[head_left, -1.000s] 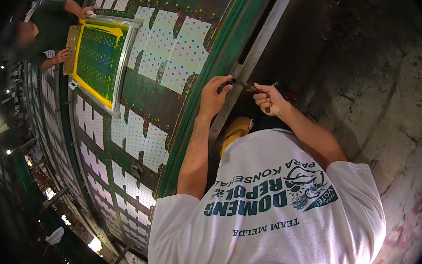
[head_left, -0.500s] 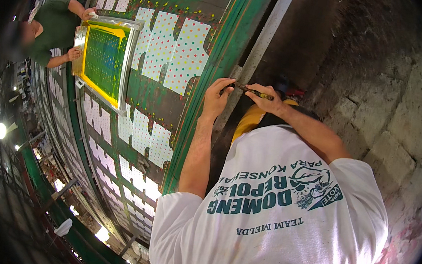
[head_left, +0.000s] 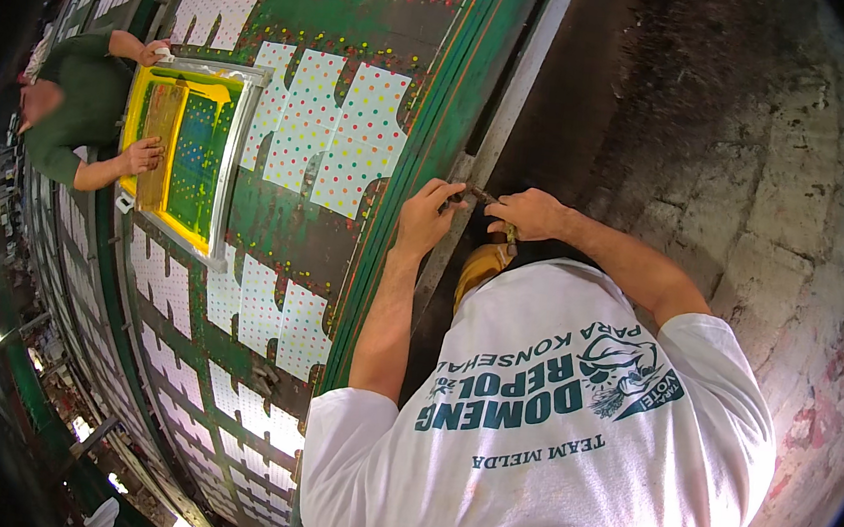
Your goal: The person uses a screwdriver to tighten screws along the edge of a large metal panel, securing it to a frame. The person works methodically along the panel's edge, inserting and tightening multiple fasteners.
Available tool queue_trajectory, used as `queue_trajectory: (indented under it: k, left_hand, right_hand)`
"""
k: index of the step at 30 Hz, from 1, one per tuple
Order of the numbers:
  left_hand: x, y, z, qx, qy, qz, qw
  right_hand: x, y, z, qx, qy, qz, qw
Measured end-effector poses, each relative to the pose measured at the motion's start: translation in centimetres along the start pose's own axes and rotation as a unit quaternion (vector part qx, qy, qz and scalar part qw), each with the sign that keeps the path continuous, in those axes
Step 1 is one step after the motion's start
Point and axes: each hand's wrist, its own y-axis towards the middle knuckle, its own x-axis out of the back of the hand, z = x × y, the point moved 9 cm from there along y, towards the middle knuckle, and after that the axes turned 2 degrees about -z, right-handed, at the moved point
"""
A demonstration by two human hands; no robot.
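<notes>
At the metal rail (head_left: pixel 507 120) along the table's edge, both my hands work close together. My left hand (head_left: pixel 428 220) has its fingertips pinched at a small dark piece on the rail, too small to make out. Just to the right, my right hand (head_left: pixel 529 216) is closed round what looks like a screwdriver (head_left: pixel 511 239). Its yellow and black handle points down toward my body, partly hidden by the fingers. A dark end reaches up toward my left fingertips.
Left of the rail lies a long green printing table (head_left: pixel 383 250) with white dotted sheets (head_left: pixel 361 138). Across it, a co-worker (head_left: pixel 85 104) grips a squeegee (head_left: pixel 160 135) in a screen frame (head_left: pixel 235 162) with yellow ink. A worn floor (head_left: pixel 748 212) lies to the right.
My right hand has turned the tool: its handle pointed right and now points down toward me. The co-worker's squeegee has moved inward over the screen. The table has shifted in view.
</notes>
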Motion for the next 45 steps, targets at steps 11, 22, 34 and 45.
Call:
queue_trajectory:
  k: [11,22,34,45]
  left_hand:
    - [-0.5,1.4,-0.2,-0.068,-0.026,-0.014,0.997]
    - [-1.1,3.4,0.2,-0.066,-0.078,0.01,0.995]
    - [-2.1,5.9,1.8,0.0,-0.191,0.017,0.981]
    - [-3.0,3.6,3.5,0.067,-0.184,-0.006,0.981]
  right_hand:
    - [3.5,-5.6,-1.3,-0.213,0.322,-0.265,0.884]
    - [5.1,-5.6,-5.6,-0.332,0.504,-0.317,0.731]
    - [-0.5,-3.7,-7.1,-0.436,0.68,-0.091,0.583]
    - [-7.9,-3.4,-2.9,-0.393,0.888,-0.1,0.217]
